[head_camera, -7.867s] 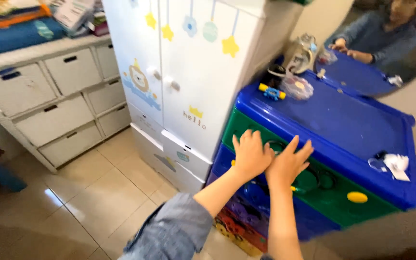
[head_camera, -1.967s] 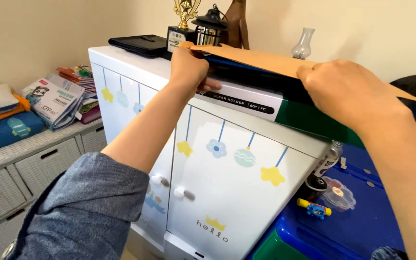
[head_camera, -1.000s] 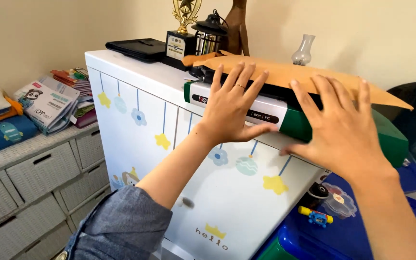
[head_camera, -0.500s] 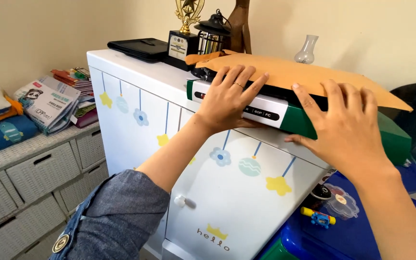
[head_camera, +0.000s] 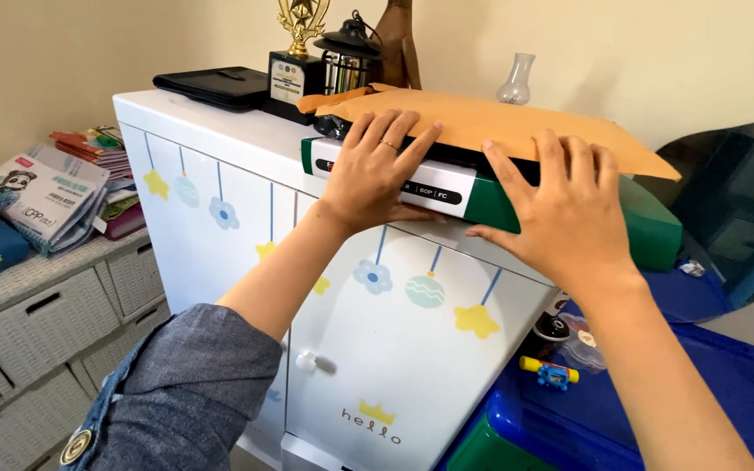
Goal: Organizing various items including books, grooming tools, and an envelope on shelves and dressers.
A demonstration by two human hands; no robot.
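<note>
A thick green folder (head_camera: 647,231) with a white spine label lies flat on top of a white cabinet (head_camera: 246,139). A brown paper envelope (head_camera: 490,122) rests over the folder. My left hand (head_camera: 375,170) is flat against the folder's spine, fingers spread, a ring on one finger. My right hand (head_camera: 565,209) presses flat on the spine further right, fingertips touching the envelope's edge. Neither hand grips anything.
Behind the folder stand a gold trophy (head_camera: 294,52), a black lantern (head_camera: 346,52) and a small glass lamp (head_camera: 517,80); a black case (head_camera: 211,85) lies at the cabinet's left. A blue plastic drawer unit (head_camera: 656,410) with small toys sits lower right. White drawers (head_camera: 37,323) with stacked books are left.
Both hands, open over the spine a second ago, now lie flat against it. The folder and envelope sit further back on the cabinet top. My view has drifted slightly right.
</note>
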